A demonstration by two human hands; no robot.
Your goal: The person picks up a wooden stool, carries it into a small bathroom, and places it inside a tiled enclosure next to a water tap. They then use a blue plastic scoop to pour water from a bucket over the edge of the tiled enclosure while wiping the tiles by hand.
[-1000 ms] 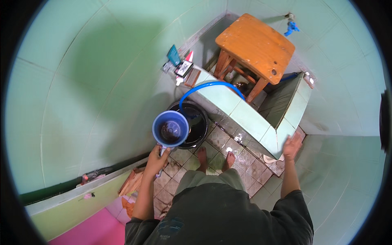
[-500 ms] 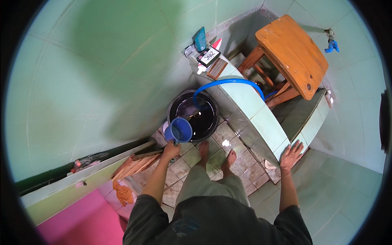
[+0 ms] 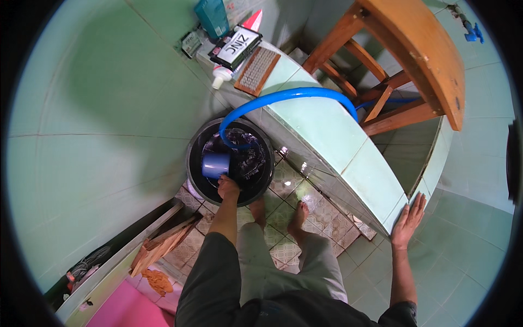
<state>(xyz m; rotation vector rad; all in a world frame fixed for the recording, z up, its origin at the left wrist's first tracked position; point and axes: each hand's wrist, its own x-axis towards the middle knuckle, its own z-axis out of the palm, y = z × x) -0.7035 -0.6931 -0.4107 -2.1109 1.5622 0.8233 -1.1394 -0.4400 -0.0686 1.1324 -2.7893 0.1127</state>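
My left hand (image 3: 228, 187) is closed round the handle of a blue plastic water dipper (image 3: 216, 164). The dipper lies tilted inside a round black tub (image 3: 192, 158) of dark, rippling water, its cup at the water. A blue hose (image 3: 297, 92) arches over the tiled ledge, one end down in the tub. My right hand (image 3: 407, 223) rests flat, fingers stretched, on the near corner of the pale green tiled ledge (image 3: 348, 155).
A wooden stool (image 3: 419, 49) stands tilted in the tiled basin. On the ledge's far end lie a scrubbing brush (image 3: 257, 71), a black-and-white packet (image 3: 236, 48) and a teal tube (image 3: 211, 19). Wood planks (image 3: 158, 248) lean at the left. A blue tap (image 3: 473, 34) is on the wall.
My left hand has lowered the dipper from above the tub's near edge into the tub, and the water now ripples. My body leans closer; my right hand stays on the ledge.
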